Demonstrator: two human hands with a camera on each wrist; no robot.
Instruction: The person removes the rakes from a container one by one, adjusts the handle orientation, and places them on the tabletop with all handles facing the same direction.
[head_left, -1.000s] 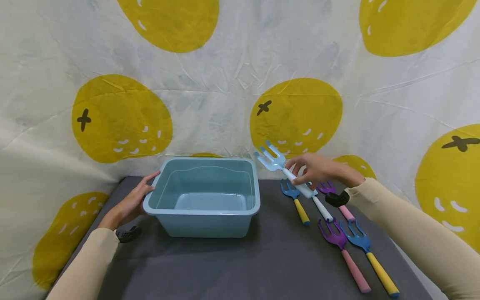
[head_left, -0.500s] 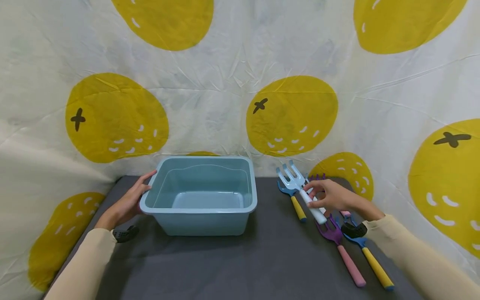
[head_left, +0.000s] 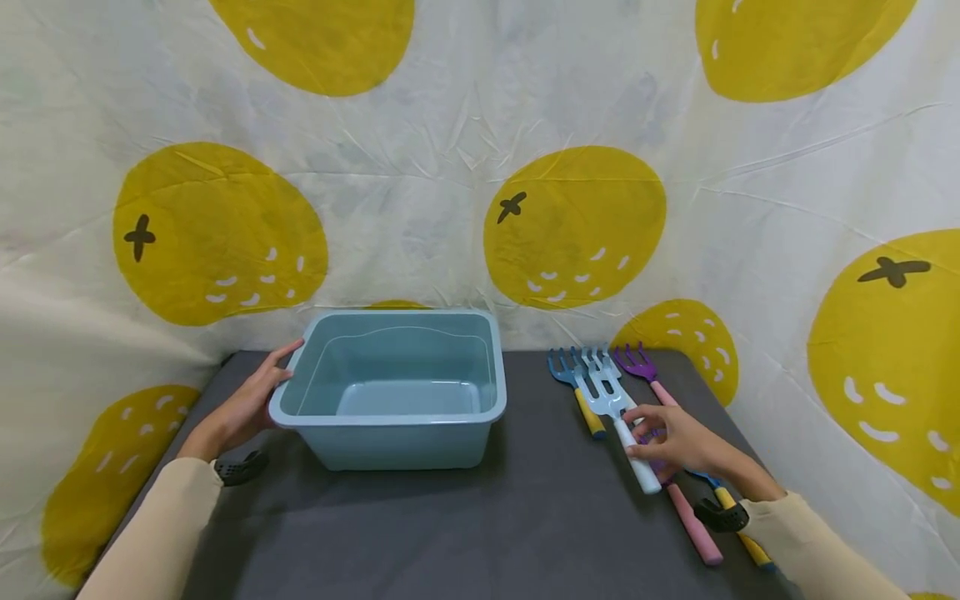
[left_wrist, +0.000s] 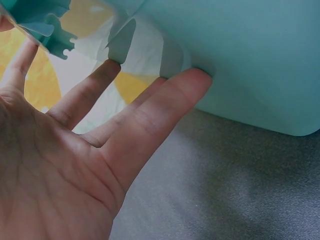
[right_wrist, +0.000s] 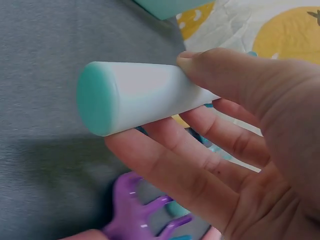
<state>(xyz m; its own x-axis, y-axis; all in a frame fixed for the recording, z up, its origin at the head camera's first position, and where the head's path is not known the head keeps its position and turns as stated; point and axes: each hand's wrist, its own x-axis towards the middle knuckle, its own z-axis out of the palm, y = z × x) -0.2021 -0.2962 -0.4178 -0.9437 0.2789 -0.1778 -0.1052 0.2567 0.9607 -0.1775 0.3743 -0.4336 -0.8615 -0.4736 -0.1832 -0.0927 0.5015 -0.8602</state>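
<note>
A light-blue plastic tub stands on the dark cloth. My left hand touches its left side; in the left wrist view, the extended fingers meet the outer wall. My right hand grips a hand fork by its white handle, thumb on one side and fingers on the other. The light-blue tines of this fork point away, over other forks. In the right wrist view, the handle's teal end cap faces the camera. A second light-blue fork lies beneath, partly hidden.
Left of the held fork lies a blue fork with a yellow handle. A purple fork lies at the back right. Nearer are a pink handle and a yellow handle, partly covered by my right arm. A patterned curtain hangs behind.
My right hand has brought the white-handled fork down and nearer, turning its tines to point further away. The left hand stays at the tub, and the view has shifted slightly.
</note>
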